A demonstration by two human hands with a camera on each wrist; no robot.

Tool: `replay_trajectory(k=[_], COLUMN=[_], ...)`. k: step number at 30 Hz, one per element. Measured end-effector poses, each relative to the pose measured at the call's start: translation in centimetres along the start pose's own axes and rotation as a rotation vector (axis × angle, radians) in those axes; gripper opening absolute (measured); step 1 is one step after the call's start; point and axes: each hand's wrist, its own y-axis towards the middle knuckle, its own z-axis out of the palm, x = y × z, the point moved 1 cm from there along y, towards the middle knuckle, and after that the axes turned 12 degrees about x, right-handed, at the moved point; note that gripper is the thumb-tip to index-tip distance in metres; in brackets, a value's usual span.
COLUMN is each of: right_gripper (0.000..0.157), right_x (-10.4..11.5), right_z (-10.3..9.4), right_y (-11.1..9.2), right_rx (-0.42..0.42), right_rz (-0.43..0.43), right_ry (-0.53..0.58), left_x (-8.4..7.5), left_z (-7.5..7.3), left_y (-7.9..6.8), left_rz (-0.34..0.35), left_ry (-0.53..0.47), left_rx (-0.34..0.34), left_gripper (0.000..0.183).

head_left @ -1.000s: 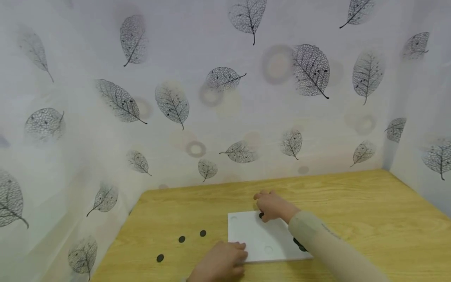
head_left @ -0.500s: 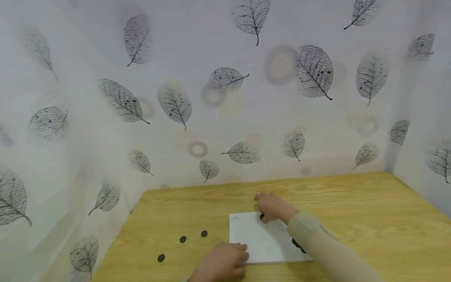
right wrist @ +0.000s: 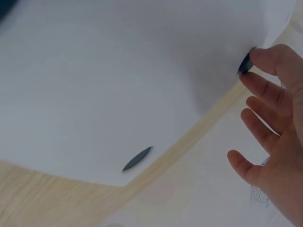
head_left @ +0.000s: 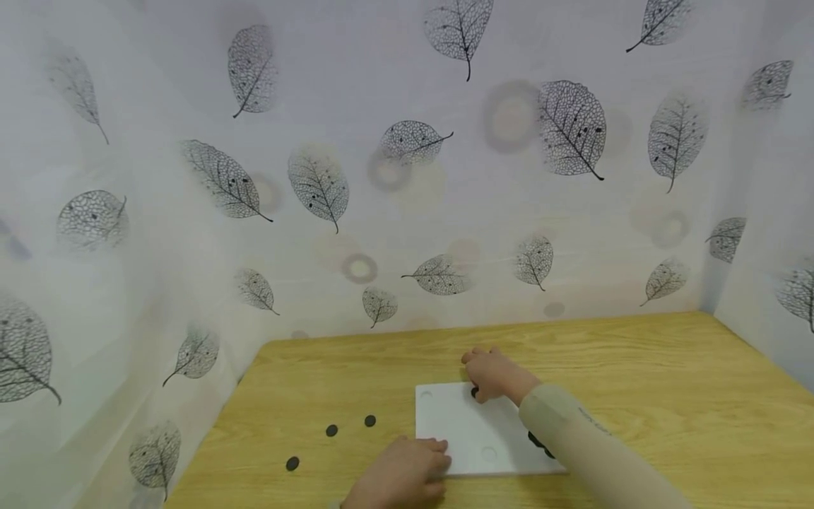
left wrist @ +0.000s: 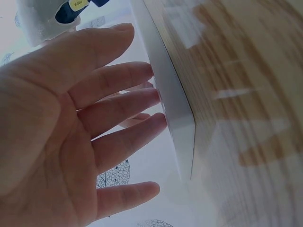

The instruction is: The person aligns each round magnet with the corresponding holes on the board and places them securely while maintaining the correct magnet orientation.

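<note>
A white board (head_left: 467, 431) with shallow round recesses lies on the wooden table. At its far edge my right hand (head_left: 492, 373) pinches a black disc (right wrist: 246, 62) between thumb and index finger, the other fingers spread past the edge. My left hand (head_left: 403, 470) rests at the board's near left side; in the left wrist view its fairly straight fingers (left wrist: 120, 106) touch the board's edge and hold nothing. Another black disc (right wrist: 137, 159) sits near a corner of the board in the right wrist view. More black discs (head_left: 536, 440) show at the right, partly hidden by my right sleeve.
Three loose black discs lie on the table left of the board: a near one (head_left: 292, 464), a middle one (head_left: 332, 430) and a far one (head_left: 370, 420). Pale leaf-patterned sheeting (head_left: 439, 212) encloses the wooden table (head_left: 305, 375) at the back and sides.
The scene sits slightly further right in the head view. Both hands keep their places at the board, the right one still at the same disc.
</note>
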Motion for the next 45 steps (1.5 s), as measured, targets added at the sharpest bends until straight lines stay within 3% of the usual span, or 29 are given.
replay_trajectory(k=[12, 19, 28, 37, 43, 45], right_gripper=[0.013, 0.022, 0.024, 0.030, 0.011, 0.012], right_x=[0.9, 1.4, 1.3, 1.1, 0.8, 0.6], right_z=[-0.4, -0.3, -0.4, -0.1, -0.2, -0.3], right_y=[-0.5, -0.9, -0.6, -0.7, -0.6, -0.7], right_rx=[0.003, -0.005, -0.012, -0.035, -0.077, -0.097], right_rz=[-0.005, -0.001, -0.023, -0.047, -0.055, -0.064], right_ry=[-0.108, -0.120, -0.142, -0.164, -0.161, -0.140], left_x=[0.1, 0.0, -0.1, -0.3, -0.2, -0.2], left_z=[0.3, 0.3, 0.3, 0.2, 0.1, 0.1], left_y=[0.1, 0.1, -0.1, -0.1, 0.0, 0.0], left_rz=[0.018, 0.026, 0.030, 0.005, 0.020, 0.026], left_ry=[0.019, -0.002, 0.033, 0.017, 0.022, 0.028], left_rx=[0.008, 0.014, -0.062, -0.007, -0.026, -0.039], left_gripper=[0.011, 0.012, 0.008, 0.011, 0.010, 0.009])
